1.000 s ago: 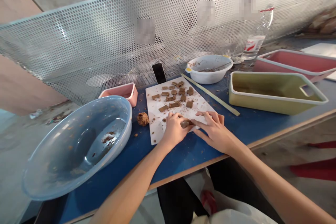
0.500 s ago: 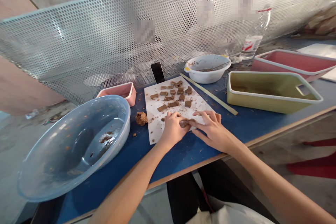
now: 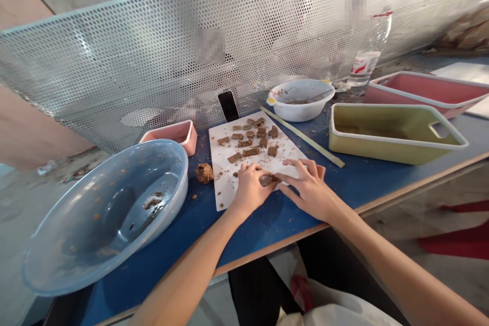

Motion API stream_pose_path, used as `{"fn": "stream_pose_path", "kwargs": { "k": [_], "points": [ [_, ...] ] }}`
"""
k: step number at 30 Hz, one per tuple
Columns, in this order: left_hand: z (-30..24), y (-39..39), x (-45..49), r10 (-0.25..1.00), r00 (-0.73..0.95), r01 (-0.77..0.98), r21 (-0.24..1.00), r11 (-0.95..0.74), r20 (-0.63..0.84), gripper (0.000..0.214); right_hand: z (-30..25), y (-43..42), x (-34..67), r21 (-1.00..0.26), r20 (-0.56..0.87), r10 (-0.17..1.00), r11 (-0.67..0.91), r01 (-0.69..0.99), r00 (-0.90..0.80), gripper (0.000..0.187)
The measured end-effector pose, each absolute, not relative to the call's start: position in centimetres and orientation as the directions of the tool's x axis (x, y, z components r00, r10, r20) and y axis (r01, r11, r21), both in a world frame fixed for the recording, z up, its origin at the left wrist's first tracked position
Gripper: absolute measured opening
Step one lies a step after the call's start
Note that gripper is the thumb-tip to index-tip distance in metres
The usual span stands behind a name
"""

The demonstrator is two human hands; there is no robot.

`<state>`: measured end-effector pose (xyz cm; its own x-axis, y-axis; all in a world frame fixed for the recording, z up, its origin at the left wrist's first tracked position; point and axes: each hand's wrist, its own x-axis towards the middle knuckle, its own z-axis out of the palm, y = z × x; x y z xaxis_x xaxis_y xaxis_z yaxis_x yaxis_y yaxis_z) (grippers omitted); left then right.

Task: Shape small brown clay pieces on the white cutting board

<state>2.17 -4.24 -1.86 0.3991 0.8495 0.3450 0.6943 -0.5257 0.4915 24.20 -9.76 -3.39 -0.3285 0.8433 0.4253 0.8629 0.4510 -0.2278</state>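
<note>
My left hand (image 3: 254,183) is closed around a small brown clay-like piece (image 3: 265,181) just above the near part of a white board (image 3: 225,175). The fingers of my right hand (image 3: 305,183) meet the same piece from the right, its index fingertip pressed against it; the other fingers are partly bent. How far the right thumb touches the piece is hard to see. Beyond my hands, several brown clay-like blocks (image 3: 251,152) lie on the board among crumbs. A rough brown lump (image 3: 205,173) sits on the blue table beside the board's left edge.
A large blue basin (image 3: 179,163) stands left, a small pink box (image 3: 193,137) behind it. Along the back are a phone (image 3: 228,106), a thin strip (image 3: 305,137) and a white basin (image 3: 294,112). Green (image 3: 382,150) and red (image 3: 416,98) bins and a bottle (image 3: 364,63) stand right.
The whole view has shifted very slightly. My right fingers have moved a little against the piece; my left hand keeps its hold. The blocks on the board have not moved.
</note>
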Motion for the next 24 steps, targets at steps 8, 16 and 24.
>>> {"fn": "stream_pose_path", "kwargs": {
  "k": [8, 16, 24],
  "points": [
    [-2.16, -4.18, 2.08, 0.855, 0.386, 0.693, 0.503, -0.516, 0.346, 0.011, -2.97, -10.00, 24.23, -0.212, 0.459, 0.833, 0.440, 0.873, -0.308, 0.038],
    [-1.97, -4.31, 2.20, 0.864, 0.375, 0.696, 0.513, -0.502, 0.336, 0.013, -2.75, -10.17, 24.42, -0.214, 0.521, 0.801, 0.455, 0.864, -0.293, 0.038],
    [-2.12, -4.16, 2.11, 0.860, 0.390, 0.699, 0.501, -0.510, 0.330, 0.010, -2.64, -10.20, 24.40, -0.200, 0.523, 0.797, 0.459, 0.866, -0.302, 0.038]
  ]
}}
